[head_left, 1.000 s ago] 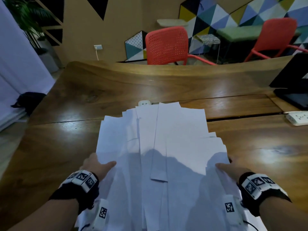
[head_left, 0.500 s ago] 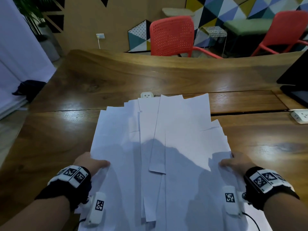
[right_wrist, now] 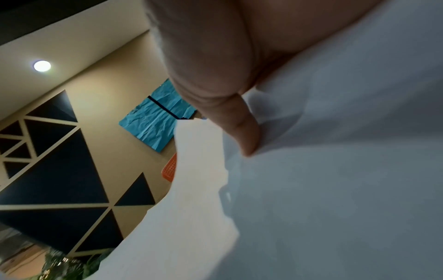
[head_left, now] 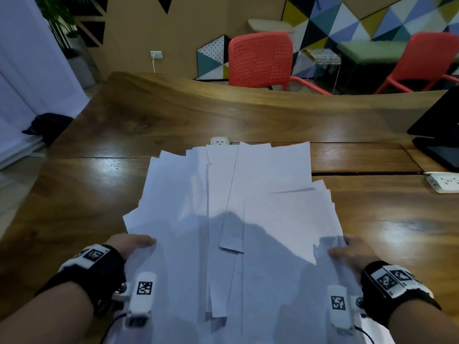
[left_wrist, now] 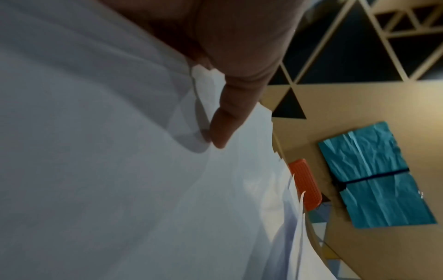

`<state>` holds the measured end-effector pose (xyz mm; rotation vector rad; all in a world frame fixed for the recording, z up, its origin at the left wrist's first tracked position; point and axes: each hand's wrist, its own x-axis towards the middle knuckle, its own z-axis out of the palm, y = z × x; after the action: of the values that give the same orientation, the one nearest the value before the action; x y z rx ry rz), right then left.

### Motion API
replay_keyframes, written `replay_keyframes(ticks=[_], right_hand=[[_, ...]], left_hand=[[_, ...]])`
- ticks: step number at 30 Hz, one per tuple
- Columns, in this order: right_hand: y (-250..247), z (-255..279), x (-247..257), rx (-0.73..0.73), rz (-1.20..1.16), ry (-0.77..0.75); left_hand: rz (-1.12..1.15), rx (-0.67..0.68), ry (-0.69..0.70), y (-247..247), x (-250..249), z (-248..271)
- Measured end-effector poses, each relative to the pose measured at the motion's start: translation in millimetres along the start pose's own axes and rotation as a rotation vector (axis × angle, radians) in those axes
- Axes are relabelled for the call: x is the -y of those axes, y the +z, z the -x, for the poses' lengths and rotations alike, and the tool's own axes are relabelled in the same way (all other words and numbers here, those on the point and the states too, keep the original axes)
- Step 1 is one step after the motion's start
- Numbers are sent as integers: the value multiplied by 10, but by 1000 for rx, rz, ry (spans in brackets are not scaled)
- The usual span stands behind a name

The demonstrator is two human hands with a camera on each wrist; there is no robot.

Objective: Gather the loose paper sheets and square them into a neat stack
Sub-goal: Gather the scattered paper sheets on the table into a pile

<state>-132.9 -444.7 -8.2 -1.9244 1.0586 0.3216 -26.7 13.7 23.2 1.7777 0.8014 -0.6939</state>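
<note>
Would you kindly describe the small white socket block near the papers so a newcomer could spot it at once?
Start at the long brown wooden table and find the fanned pile of white paper sheets at its middle. The small white socket block peeks out just beyond the pile's far edge; unlike the long white power strip at the right, it is short and squarish.

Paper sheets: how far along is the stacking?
Done: the paper sheets are gathered into one overlapping pile on the table. In hand: the left hand and right hand grip the pile's two sides, thumbs on top. Left: squaring; the far edges fan out unevenly and one sheet pokes out at the near end.
</note>
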Motion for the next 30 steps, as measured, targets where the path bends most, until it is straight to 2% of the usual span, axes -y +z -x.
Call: replay_keyframes(ticks=[4, 6, 11, 13, 16, 18, 21, 23, 26, 27, 30], right_hand=[[123, 80, -16, -33, -123, 15], [235, 129, -10, 4, -118, 29], [487, 291, 93, 130, -11, 16], [535, 452, 239, 101, 74, -13], [563, 593, 396, -66, 115, -29], [574, 595, 424, -123, 109, -42], [641, 570, 434, -90, 128, -69], [707, 534, 428, -30, 125, -90], [757, 527, 447, 115, 88, -80], [728, 502, 466, 100, 92, -88], [509, 270, 506, -107, 201, -92]], left_hand=[[9, 162, 115, 11, 98, -71], [-18, 204, 165, 63, 152, -116], [91, 271, 289, 214, 156, -31], [194, 329, 246, 231, 129, -53], [256, 412, 24, 214, 95, -124], [250, 401, -17, 210, 113, -186], [192, 315, 84, 257, 105, -127], [160, 240, 149, 297, 111, -122], [154, 199, 150, 308, 137, -173], [148, 216, 156, 308, 133, -155], [158, 266, 174, 297, 122, -166]])
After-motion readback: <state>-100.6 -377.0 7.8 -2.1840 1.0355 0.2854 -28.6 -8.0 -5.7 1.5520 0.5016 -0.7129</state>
